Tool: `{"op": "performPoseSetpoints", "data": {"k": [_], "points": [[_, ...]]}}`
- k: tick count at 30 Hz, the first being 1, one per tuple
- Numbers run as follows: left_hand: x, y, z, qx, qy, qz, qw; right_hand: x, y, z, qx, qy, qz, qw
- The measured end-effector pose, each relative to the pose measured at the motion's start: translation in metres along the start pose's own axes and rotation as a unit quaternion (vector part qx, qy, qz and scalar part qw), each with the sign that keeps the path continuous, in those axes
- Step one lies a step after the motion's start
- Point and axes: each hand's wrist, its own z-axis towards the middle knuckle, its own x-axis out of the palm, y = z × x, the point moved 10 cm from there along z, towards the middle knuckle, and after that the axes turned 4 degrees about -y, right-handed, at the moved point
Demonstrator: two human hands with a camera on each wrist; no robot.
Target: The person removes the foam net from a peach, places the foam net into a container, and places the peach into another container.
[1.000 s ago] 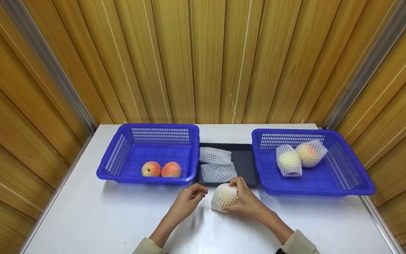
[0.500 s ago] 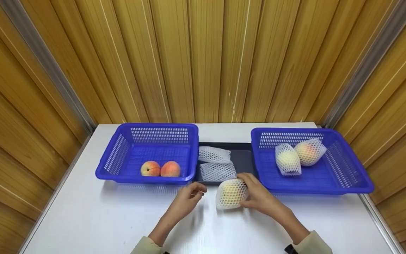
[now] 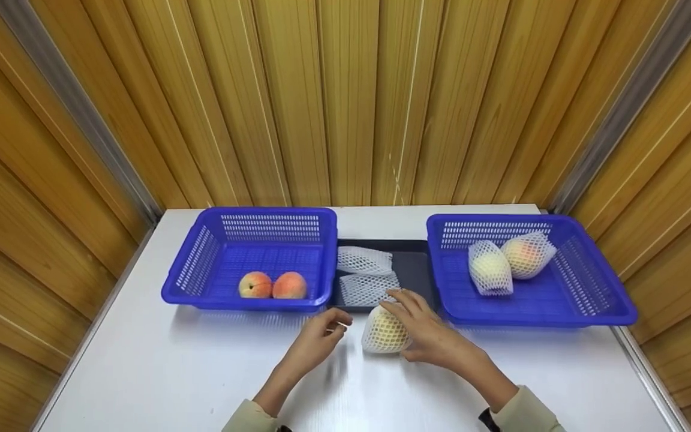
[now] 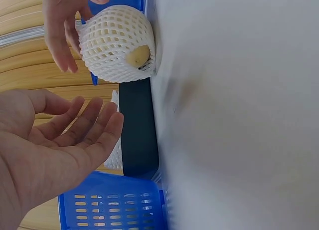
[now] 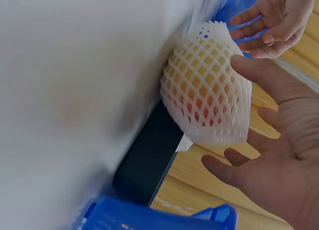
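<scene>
A peach in a white foam net [image 3: 386, 331] sits on the white table in front of the black tray [image 3: 415, 276]. My right hand [image 3: 426, 330] is beside and partly over it; in the right wrist view the fingers are spread around the netted peach and the thumb tip [image 5: 241, 65] overlaps its net. My left hand [image 3: 320, 336] stays to the left of it, fingers loosely bent, nothing in them. The net's open end shows bare peach [image 4: 138, 56] in the left wrist view. Two flat foam nets [image 3: 364, 260] lie in the tray.
Left of the tray, a blue basket [image 3: 249, 304] holds two bare peaches [image 3: 290, 286]. A second blue basket [image 3: 537, 315] on the right contains two netted peaches [image 3: 490, 270]. Wood-patterned walls [image 3: 345, 102] enclose the table at the back and sides.
The netted peach shifted right in the right hand's grip, then came back slightly left. The right hand's fingers have loosened from it. The left hand has stayed nearly still.
</scene>
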Motion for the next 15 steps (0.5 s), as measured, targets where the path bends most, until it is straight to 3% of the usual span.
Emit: {"op": "performPoseSetpoints", "data": {"k": [3,6,15], "points": [[0.0,0.0,0.0,0.001,0.0,0.001,1.0,0.015,0.0,0.007,0.001,0.034,0.007,0.9994],[0.002,0.0,0.0,-0.001,0.007,-0.005,1.0,0.026,-0.001,0.013,0.005,0.043,0.017,0.9989],[0.002,-0.002,0.0,0.003,0.009,-0.021,0.9997,0.023,-0.007,0.02,0.006,-0.012,0.033,0.9994]]}}
